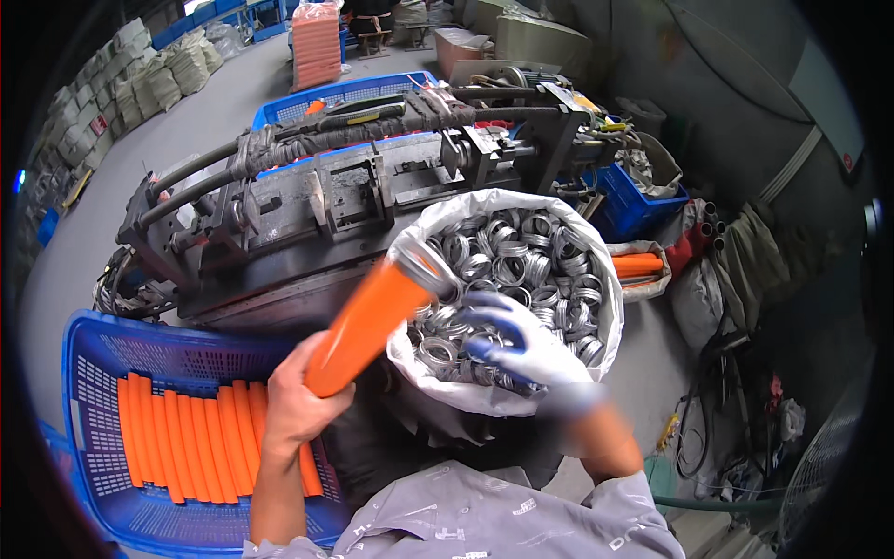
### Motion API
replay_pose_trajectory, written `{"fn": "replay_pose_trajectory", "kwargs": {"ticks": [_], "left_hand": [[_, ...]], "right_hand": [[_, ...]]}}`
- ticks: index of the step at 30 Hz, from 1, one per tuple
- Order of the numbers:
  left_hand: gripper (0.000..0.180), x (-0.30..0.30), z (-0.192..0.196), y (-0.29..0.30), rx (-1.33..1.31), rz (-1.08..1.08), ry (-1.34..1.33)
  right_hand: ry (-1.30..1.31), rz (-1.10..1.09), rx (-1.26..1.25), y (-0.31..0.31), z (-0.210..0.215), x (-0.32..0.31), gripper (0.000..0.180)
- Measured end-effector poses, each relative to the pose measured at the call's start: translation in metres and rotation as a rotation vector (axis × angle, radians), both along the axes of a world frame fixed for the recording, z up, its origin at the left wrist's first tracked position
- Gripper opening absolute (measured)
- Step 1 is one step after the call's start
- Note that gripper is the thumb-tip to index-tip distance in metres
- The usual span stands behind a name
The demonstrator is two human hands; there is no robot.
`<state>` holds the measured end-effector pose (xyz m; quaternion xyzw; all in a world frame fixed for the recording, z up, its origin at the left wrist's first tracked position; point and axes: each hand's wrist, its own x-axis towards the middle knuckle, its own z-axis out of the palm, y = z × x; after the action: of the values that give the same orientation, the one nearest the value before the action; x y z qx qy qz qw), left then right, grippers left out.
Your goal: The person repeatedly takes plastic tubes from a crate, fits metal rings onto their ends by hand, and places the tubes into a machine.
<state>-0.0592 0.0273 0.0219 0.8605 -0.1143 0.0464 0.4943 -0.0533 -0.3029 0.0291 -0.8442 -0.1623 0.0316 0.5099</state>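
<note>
My bare left hand is wrapped around the lower end of a thick orange tube. The tube tilts up and to the right, and a silvery metal collar sits at its upper end, smeared by motion. On my right hand is a white glove with blue fingers. Its fingers are apart, just above a heap of silvery metal rings, and I see nothing held in them. A round white sack with a rolled rim holds the rings.
At the left, a blue plastic basket holds a row of orange tubes. A dark metal machine with padded bars spans the far side. More orange tubes lie in a bag right of the sack, near a blue crate.
</note>
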Motion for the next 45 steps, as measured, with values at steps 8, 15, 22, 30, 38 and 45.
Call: {"fn": "replay_pose_trajectory", "kwargs": {"ticks": [8,15,22,30,38,45], "left_hand": [[0.059,0.005,0.013,0.001,-0.986,0.033,0.047],[0.043,-0.001,-0.044,-0.016,-1.328,0.218,0.294],[0.041,-0.005,-0.048,-0.024,-1.305,0.206,0.282],[0.047,-0.01,-0.046,-0.038,-1.272,0.187,0.249],[0.05,-0.005,-0.056,-0.04,-1.25,0.164,0.223],[0.048,0.014,-0.07,-0.036,-1.265,0.119,0.225]], "right_hand": [[-0.237,0.095,-0.5,0.023,-0.031,0.006,0.032],[-0.059,0.088,0.171,0.017,-0.001,-0.005,0.048],[0.282,-0.057,0.908,0.015,-0.024,-0.014,0.085],[0.313,0.0,0.898,0.012,-0.027,-0.019,0.067],[0.272,-0.071,0.803,0.017,-0.029,-0.019,0.069],[0.328,-0.126,0.723,0.014,-0.033,-0.006,0.063]]}}
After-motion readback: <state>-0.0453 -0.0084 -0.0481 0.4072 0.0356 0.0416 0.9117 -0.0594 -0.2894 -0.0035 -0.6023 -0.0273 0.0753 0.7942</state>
